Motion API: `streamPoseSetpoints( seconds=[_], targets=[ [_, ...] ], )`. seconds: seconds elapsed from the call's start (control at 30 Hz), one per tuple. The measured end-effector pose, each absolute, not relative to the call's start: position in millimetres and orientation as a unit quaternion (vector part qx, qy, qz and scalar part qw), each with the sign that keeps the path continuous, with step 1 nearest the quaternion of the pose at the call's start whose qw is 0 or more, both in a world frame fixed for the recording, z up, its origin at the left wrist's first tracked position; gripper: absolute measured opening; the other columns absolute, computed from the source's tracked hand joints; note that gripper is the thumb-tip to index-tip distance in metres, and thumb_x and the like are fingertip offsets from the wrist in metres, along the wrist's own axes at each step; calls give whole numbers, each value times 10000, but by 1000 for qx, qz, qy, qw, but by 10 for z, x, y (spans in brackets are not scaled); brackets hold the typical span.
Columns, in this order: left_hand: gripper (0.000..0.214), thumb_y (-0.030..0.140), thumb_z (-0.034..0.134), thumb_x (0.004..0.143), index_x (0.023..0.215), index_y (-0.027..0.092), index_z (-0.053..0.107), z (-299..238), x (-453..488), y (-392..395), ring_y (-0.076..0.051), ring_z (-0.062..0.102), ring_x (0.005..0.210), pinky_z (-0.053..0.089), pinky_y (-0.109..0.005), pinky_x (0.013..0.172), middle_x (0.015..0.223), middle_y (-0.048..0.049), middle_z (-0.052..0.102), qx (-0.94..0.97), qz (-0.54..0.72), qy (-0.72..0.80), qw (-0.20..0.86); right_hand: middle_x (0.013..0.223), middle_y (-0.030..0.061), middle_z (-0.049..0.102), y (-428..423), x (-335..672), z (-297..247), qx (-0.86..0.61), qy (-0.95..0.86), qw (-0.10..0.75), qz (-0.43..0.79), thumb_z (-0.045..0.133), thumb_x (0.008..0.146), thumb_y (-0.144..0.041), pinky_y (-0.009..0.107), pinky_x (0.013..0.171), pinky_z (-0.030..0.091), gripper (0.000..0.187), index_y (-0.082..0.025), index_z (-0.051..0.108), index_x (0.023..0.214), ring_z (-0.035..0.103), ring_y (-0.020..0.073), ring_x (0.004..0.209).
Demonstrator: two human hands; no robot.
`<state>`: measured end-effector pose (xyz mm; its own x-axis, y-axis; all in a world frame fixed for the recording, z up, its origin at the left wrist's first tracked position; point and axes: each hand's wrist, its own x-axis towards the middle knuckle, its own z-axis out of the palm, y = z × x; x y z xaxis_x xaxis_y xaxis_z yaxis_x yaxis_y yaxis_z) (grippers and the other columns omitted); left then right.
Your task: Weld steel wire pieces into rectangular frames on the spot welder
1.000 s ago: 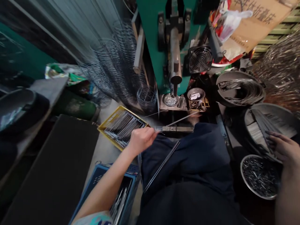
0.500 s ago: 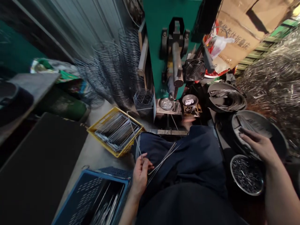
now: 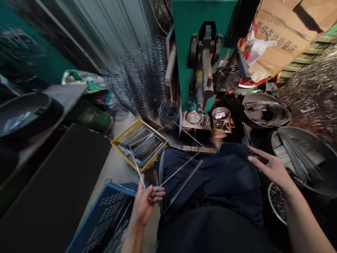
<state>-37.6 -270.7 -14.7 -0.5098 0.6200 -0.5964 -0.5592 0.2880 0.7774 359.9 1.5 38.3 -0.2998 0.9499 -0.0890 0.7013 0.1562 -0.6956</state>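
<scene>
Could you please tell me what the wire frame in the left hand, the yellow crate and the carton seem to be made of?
Frame: metal, probably steel; thin, stiff wire with a grey shine. Whether it is plated, I cannot tell.

Yellow crate: most likely moulded plastic; evenly coloured, with slots in the wall.

Carton: apparently cardboard, matte brown, with flat printed panels.

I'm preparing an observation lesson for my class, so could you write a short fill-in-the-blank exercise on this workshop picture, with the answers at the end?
1. The person's ____ hand holds the bent wire frame.
2. The machine panel is coloured ____.
3. The crate nearer that panel is coloured ____.
4. In the picture, the round fan is to the ____ of the thick metal cylinder.

Missing words: left; green; yellow; right.
</scene>
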Motion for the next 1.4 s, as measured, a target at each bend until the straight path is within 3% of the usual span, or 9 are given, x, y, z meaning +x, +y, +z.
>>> streamPoseSetpoints(
  seconds=[0.13,0.33,0.57,0.77,1.07,1.3,1.4],
  targets=[
    [1041,178,679,751,1552,329,30,-98,-487,-2808,-156,657,528,485,-188,463,701,-28,693,-14,620,629,468,1243,78,667,-59,3515,588,-526,-753,201,341,668,820,-544,437,1016,492,586,-213,624,1301,654,278,1096],
    [956,336,701,801,1555,304,115,-96,-152,-2604,-89,530,394,370,-143,407,574,27,617,15,591,582,559,1287,56,641,-311,3345,920,-433,-814,202,330,664,863,-439,401,1023,498,489,-264,613,1316,623,267,1154],
    [931,406,612,880,1556,314,-22,-56,123,-2325,-164,620,453,457,-218,438,642,-20,681,108,541,550,627,1407,51,543,-692,2975,794,-278,-905,123,297,605,924,-289,393,1087,449,510,-272,503,1423,511,237,1295],
    [931,395,591,897,1550,316,-68,22,226,-2165,-189,647,470,460,-222,437,646,-32,694,144,542,526,639,1393,73,556,-696,2777,435,-250,-923,95,276,615,908,-266,404,1073,461,533,-244,495,1427,504,236,1302],
    [957,380,612,888,1542,342,-86,-5,245,-2160,-189,665,487,488,-230,462,664,-22,706,134,554,499,653,1381,60,567,-659,2877,284,-336,-902,131,237,585,913,-238,421,1060,477,520,-270,498,1425,531,238,1277],
    [939,379,586,909,1538,337,-110,-17,362,-2133,-183,657,477,491,-227,447,643,-14,687,150,548,476,671,1407,69,544,-882,2516,348,-234,-897,120,354,599,889,-182,363,1099,434,560,-226,481,1435,496,206,1309],
    [941,378,589,906,1535,346,-111,-10,357,-2170,-179,654,472,491,-225,446,645,-11,688,142,555,472,670,1433,61,518,-929,2551,385,-233,-898,128,350,592,899,-170,362,1113,417,578,-242,453,1455,465,201,1336]
  ],
)
